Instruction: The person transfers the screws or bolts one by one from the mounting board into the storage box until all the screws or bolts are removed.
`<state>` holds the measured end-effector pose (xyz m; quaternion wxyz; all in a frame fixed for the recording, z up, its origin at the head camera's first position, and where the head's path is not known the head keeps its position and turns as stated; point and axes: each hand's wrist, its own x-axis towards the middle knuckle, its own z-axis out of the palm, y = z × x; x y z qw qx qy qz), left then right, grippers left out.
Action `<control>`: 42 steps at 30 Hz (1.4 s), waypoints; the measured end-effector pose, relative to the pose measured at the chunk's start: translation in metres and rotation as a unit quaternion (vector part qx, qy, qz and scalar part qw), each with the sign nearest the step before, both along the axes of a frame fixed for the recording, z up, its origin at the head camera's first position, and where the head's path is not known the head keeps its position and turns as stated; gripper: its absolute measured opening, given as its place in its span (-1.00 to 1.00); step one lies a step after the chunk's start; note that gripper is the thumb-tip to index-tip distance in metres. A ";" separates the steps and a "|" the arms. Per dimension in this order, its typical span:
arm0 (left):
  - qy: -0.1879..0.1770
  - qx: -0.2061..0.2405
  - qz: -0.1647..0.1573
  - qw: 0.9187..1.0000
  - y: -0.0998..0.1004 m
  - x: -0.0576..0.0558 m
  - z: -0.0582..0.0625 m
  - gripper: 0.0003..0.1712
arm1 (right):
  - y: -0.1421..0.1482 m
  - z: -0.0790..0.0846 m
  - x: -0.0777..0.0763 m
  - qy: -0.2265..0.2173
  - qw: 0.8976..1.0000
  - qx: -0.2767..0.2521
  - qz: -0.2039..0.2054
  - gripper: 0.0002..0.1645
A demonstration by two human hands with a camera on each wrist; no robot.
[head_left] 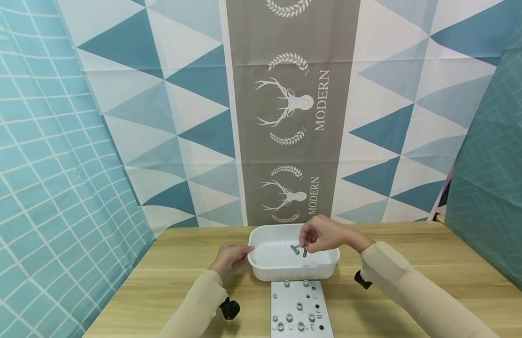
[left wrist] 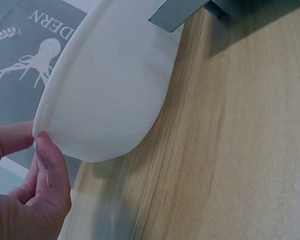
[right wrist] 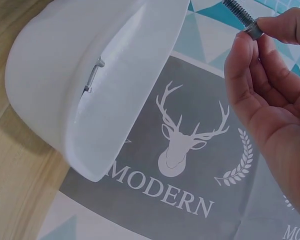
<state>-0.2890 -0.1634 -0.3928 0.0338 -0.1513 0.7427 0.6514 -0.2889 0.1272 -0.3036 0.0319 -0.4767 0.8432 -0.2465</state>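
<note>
A white plastic tub [head_left: 292, 273] stands on the table, and my left hand [head_left: 230, 257] pinches its left rim between thumb and fingers, as the left wrist view also shows. Over the tub's right half, my right hand [head_left: 324, 234] holds a metal bolt [right wrist: 244, 19] by its head between thumb and fingertips, the threaded shank sticking out. Inside the tub lie loose bolts [head_left: 295, 249] near its middle; in the right wrist view part of one bolt [right wrist: 93, 75] shows above the near wall.
In front of the tub sits a silver metal plate [head_left: 286, 300] with several bolts set in it and several holes. Its corner [left wrist: 175, 14] is raised off the wooden table [head_left: 193, 253], a bolt thread poking out below. Patterned cloth [head_left: 286, 155] hangs behind and at both sides.
</note>
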 end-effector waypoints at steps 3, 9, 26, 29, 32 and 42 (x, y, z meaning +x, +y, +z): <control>0.000 0.002 0.000 1.000 0.001 0.001 0.001 -0.55 | -0.001 0.000 -0.002 -0.006 1.000 0.001 -0.002 -0.89; 0.000 -0.002 0.001 1.000 0.002 0.001 0.002 -0.56 | -0.007 0.003 -0.006 -0.004 1.000 0.002 -0.008 -0.90; 0.006 0.003 0.004 1.000 0.001 0.001 0.002 -0.58 | -0.015 0.011 -0.018 -0.009 0.999 0.011 -0.032 -0.94; 0.006 -0.001 0.002 1.000 0.000 0.002 0.002 -0.59 | -0.015 0.009 -0.022 0.000 0.999 0.010 -0.031 -0.93; 0.009 0.001 0.001 1.000 0.000 0.003 0.001 -0.60 | -0.015 0.009 -0.025 0.008 0.999 0.009 -0.030 -0.93; 0.014 0.010 -0.003 1.000 -0.001 0.002 -0.002 -0.62 | -0.016 0.008 -0.030 0.008 0.999 0.015 -0.044 -0.92</control>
